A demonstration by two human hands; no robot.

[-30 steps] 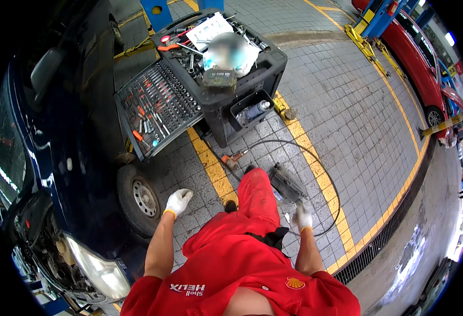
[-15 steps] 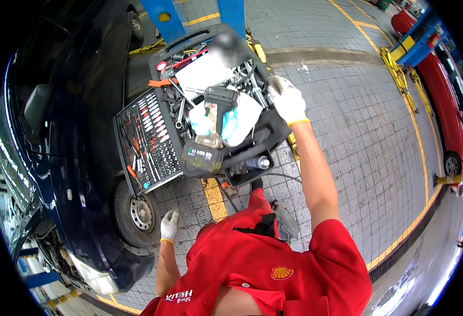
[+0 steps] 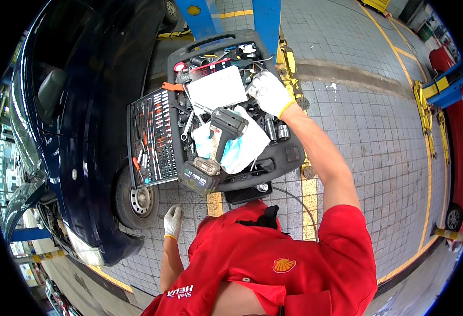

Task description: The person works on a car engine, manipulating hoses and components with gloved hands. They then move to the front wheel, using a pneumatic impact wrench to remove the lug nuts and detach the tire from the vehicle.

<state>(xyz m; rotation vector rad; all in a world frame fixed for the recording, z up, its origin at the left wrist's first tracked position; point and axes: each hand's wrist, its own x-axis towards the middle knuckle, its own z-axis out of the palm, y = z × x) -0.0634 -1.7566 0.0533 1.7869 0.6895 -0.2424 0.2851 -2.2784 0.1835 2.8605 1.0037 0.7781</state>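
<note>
My right hand [image 3: 269,92], in a white knit glove, reaches into the right side of a black tool cart tray [image 3: 289,152]. Its fingers are curled down among loose metal tools; what they grip is hidden. Beside it lie a white sheet [image 3: 218,87] and some sockets [image 3: 283,131]. A cordless impact wrench [image 3: 228,124] with a large battery rests on a white and light-blue cloth [image 3: 255,139]. My left hand [image 3: 173,221], gloved too, hangs low by the car's wheel with loosely bent fingers and nothing visible in it.
A drawer of sockets and drivers [image 3: 155,139] sticks out left of the cart. The dark blue car [image 3: 84,147] stands close on the left, its front wheel [image 3: 139,200] near my left hand. Blue lift posts [image 3: 267,26] rise behind; a hose [image 3: 294,197] lies on the floor.
My right hand has moved from the cart's right edge inward over the tools. A blurred dark object over the far tray is gone from there. The view has shifted, and I stand closer to the cart.
</note>
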